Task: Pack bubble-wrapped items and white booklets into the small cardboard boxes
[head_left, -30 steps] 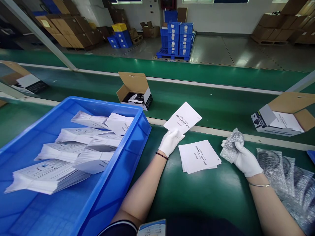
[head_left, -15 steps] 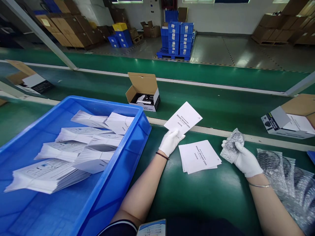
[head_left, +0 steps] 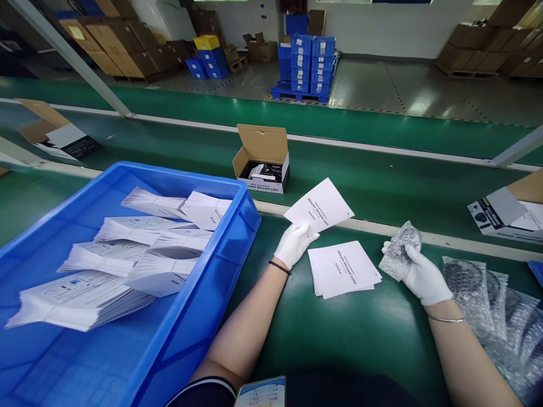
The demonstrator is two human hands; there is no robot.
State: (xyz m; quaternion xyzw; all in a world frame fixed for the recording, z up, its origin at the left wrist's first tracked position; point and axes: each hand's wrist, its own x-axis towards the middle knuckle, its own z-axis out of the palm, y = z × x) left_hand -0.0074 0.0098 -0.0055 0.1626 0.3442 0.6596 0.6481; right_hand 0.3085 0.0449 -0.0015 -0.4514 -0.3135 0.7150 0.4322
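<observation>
In my white-gloved left hand (head_left: 293, 246) a white printed booklet (head_left: 320, 204) is pinched by its lower edge, thumb on top. Just below it a small pile of matching booklets (head_left: 344, 270) lies on the green table. My right hand (head_left: 424, 278), also gloved, grips a bubble-wrap packet (head_left: 401, 251) above the table; what the wrap encloses cannot be made out. Beyond the left hand, an open carton (head_left: 265, 169) with dark and white items inside stands on the green conveyor. Several more bubble-wrap packets (head_left: 466, 282) lie to the right, some with dark coiled shapes.
A big blue bin (head_left: 199, 288) at left holds several banded stacks of booklets (head_left: 85, 297). Other open cartons sit on the conveyor at far left (head_left: 63, 135) and far right (head_left: 504, 212). A pale rail (head_left: 373, 227) divides table from conveyor. Stacked blue crates (head_left: 311, 62) stand behind.
The cartons on the conveyor have shifted to the right. The booklet in my left hand has tilted slightly; my right hand with the bubble-wrap packet has hardly moved.
</observation>
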